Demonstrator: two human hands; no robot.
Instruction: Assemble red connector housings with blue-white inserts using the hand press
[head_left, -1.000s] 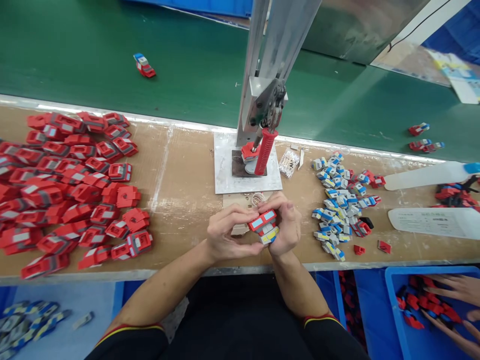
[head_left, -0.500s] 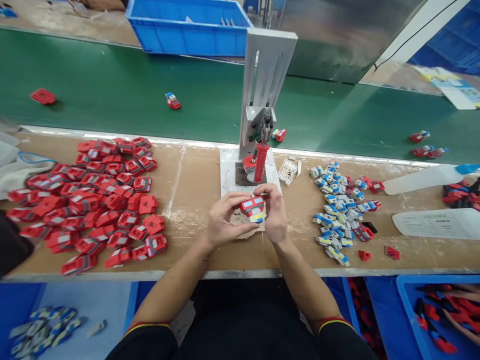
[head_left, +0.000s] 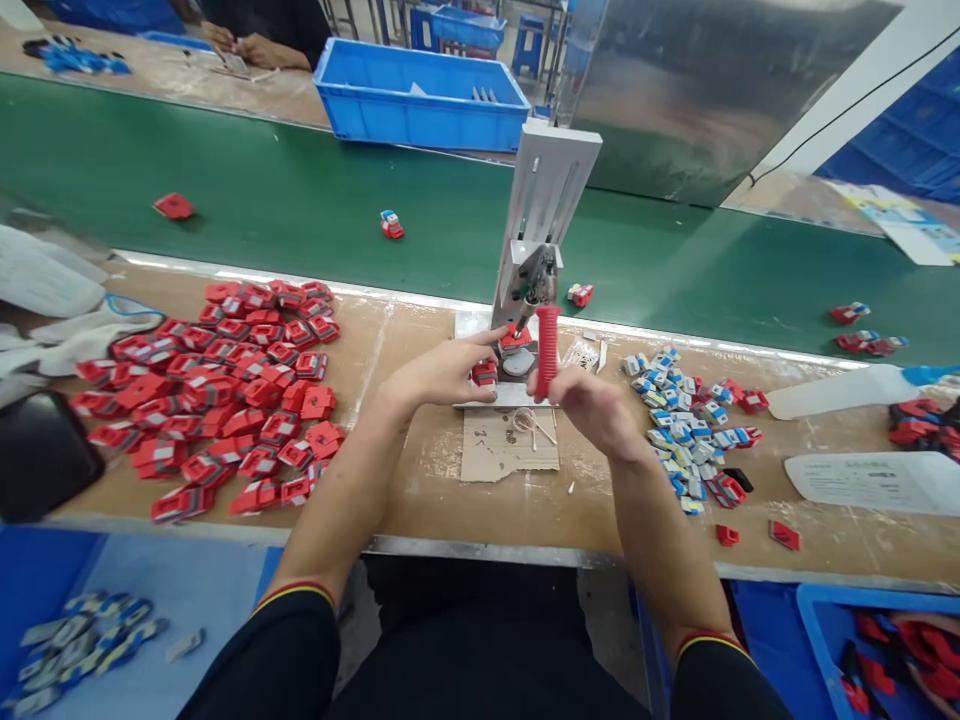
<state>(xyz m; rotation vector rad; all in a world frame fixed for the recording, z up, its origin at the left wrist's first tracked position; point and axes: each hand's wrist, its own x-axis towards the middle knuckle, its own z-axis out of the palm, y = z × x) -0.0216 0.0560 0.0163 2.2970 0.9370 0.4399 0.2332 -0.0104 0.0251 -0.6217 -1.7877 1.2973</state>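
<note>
My left hand point(head_left: 450, 372) reaches to the base of a toggle clamp press point(head_left: 541, 275), its fingers closed around a red-and-grey toy car piece point(head_left: 484, 374). The index finger stretches toward a red piece point(head_left: 514, 338) under the plunger. My right hand point(head_left: 592, 408) is at the lower end of the press's red lever handle point(head_left: 548, 345), fingers curled about it and partly blurred. A round grey disc point(head_left: 518, 362) lies on the base, between the hands.
Red car pieces point(head_left: 247, 385) are heaped at left, white-and-blue ones point(head_left: 679, 420) at right. Cardboard point(head_left: 491, 455) with cotton swabs lies in front of the press. Behind runs a green conveyor point(head_left: 285, 200); a blue crate point(head_left: 420, 105) and another person's hands point(head_left: 255, 48) are beyond.
Both hands have moved forward from the bench front to the press. My right hand has left the car piece and taken the lever handle, which has shifted. The view has tilted up.
</note>
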